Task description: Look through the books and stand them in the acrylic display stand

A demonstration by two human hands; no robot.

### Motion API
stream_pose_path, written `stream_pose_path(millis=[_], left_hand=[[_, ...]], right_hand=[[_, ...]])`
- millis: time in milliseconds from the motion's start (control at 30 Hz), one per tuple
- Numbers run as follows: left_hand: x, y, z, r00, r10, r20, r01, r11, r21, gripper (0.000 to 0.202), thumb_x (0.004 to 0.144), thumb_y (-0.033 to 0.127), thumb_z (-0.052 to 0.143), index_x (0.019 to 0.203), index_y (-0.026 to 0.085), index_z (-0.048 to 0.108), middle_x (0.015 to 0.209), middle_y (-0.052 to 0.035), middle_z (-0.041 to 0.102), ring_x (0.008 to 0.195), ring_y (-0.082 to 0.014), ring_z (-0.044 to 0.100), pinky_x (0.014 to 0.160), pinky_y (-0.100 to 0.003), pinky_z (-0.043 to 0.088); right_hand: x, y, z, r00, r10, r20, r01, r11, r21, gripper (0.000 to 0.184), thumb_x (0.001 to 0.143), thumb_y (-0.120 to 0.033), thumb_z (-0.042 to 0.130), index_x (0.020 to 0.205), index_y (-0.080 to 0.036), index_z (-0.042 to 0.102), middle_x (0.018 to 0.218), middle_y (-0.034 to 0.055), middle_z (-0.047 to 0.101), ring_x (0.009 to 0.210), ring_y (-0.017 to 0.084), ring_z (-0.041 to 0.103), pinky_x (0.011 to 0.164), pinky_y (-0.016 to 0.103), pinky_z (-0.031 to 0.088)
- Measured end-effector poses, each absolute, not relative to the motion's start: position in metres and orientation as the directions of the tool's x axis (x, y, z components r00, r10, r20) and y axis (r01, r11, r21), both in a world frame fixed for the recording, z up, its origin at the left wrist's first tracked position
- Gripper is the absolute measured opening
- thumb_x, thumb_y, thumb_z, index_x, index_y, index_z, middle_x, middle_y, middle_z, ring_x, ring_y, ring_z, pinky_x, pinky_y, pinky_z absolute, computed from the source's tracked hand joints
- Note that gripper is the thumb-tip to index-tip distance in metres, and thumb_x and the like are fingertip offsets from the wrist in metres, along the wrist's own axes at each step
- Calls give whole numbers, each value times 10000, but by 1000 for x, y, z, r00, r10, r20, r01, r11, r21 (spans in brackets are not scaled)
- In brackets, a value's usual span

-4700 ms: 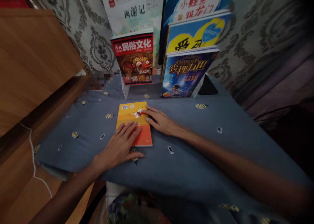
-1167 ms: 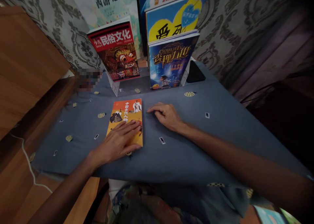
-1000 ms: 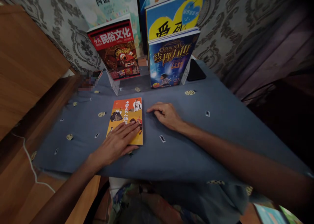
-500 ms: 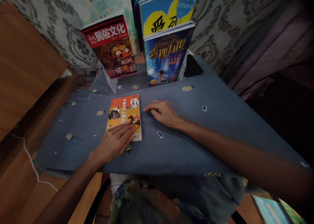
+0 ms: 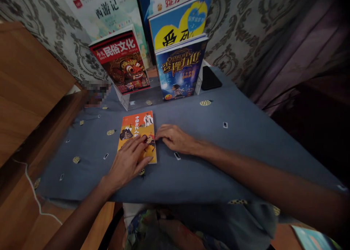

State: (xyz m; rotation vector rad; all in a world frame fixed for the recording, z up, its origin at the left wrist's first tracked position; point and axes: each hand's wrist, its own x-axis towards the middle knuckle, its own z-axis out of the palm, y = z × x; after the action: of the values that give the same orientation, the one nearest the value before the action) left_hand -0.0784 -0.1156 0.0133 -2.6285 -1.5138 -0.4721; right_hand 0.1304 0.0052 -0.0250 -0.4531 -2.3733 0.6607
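A small paperback book [image 5: 149, 120] with an orange and yellow cover lies closed on the cloth-covered table. My left hand [image 5: 128, 160] rests flat across its lower part, fingers extended and covering some of the title. At the book's right edge is my right hand [image 5: 175, 138], its fingers curled and drawn together. The right fingertips reach the edge, but whether they pinch a cover or page there is hidden.
Behind stand a red-topped book [image 5: 124, 65] and a blue book [image 5: 180, 73] in clear holders, with taller books at the back. A black flat object [image 5: 211, 78] lies right of them. A white cable [image 5: 31, 191] hangs at the left.
My right hand has moved left, up to the book's edge, its fingers more curled. My left hand stays on the book with its thumb spread further. The view has tilted up slightly.
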Motion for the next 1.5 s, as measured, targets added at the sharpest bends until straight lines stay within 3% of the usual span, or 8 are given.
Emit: stream_pose_path(millis=[167,367,533,833,1067,1267,1400,1500], left_hand=[[-79,-83,16,301,924,236,933,-336,125,292,1029,353,424,1205,176,574,1351,-144,622,1258,-281,588,1049,-471,482],[-55,-44,32,161,985,65,983,-154,-96,351,963,410,568,1174,129,579,1163,-163,670,1116,-326,632,933,-442,503],[-33,-39,35,83,996,23,962,-74,-262,321,1004,367,479,1134,100,601,1169,-201,671,1095,-341,643,851,-414,509],[-34,-37,48,57,998,-22,960,-61,-274,392,1049,287,288,1093,129,644,1056,-161,734,919,-295,723,747,-361,504],[-58,-44,45,125,991,54,988,-120,-95,355,1040,391,381,1095,188,668,1136,-109,722,1057,-252,680,868,-321,491],[-127,-52,35,-105,993,49,994,106,-31,446,1007,468,416,1290,169,588,1189,-166,697,1047,-311,679,821,-372,505],[-154,-56,23,-161,979,126,970,133,205,457,931,444,554,1296,173,593,1131,-143,728,1044,-300,685,827,-350,500],[-159,-58,15,-318,945,74,784,218,582,371,820,389,692,1096,142,682,852,-93,754,844,-273,718,695,-305,513]], right_hand=[[126,-16,-17,-827,366,427,58,810,-583,380,816,6,482,1039,-147,749,1040,100,765,1088,217,648,989,406,505],[120,-47,-11,-935,39,352,-170,821,-545,409,852,-33,545,1176,-216,714,1414,79,623,1398,214,472,1171,452,332],[122,-44,-12,-914,114,390,-157,785,-599,318,882,-53,527,1082,-168,745,1145,81,761,1207,195,633,1099,366,426],[126,-31,-14,-851,296,434,-59,768,-638,302,836,-36,549,1030,-139,756,977,83,776,965,197,684,957,361,528],[126,-21,-15,-761,428,488,57,793,-607,315,883,-61,522,1099,-159,731,1121,90,755,1130,210,654,1025,404,506],[123,-14,-19,-743,510,433,229,802,-552,359,961,-198,521,1298,-162,638,1379,154,629,1287,276,576,1088,527,454],[118,-13,-23,-743,553,378,312,785,-535,423,978,-280,526,1380,-155,574,1455,176,562,1358,300,518,1120,553,427],[114,-15,-23,-732,581,356,347,768,-539,460,991,-336,502,1403,-139,549,1481,197,529,1374,311,505,1129,548,424]])
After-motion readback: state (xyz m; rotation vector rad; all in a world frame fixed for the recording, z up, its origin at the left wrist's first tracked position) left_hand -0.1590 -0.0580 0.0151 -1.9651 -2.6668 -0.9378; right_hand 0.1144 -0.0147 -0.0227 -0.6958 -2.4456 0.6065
